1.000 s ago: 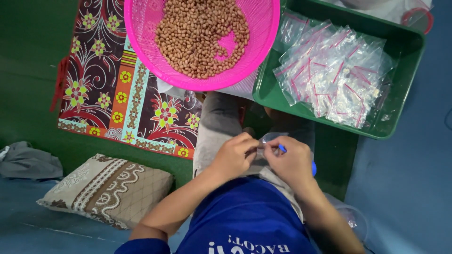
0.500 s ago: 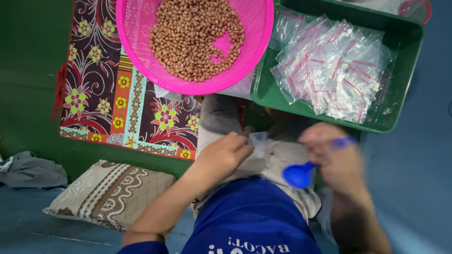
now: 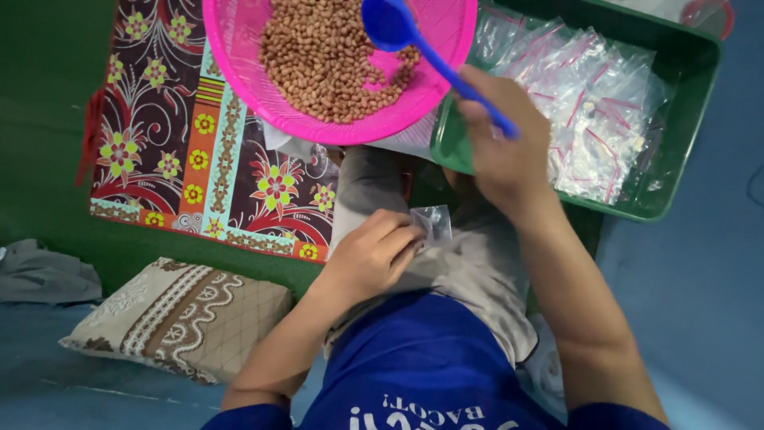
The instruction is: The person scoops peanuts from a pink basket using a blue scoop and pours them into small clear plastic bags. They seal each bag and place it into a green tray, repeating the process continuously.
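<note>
Scooping step: right hand grips blue plastic scoop over pink basket of peanuts; left hand pinches small clear bag, seemingly open. Next calls for level carry.

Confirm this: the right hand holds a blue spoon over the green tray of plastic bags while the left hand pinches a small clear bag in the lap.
Not quite. In the head view the right hand holds the blue spoon over the pink basket of peanuts, not the green tray. The left hand does pinch the small clear bag.
</note>
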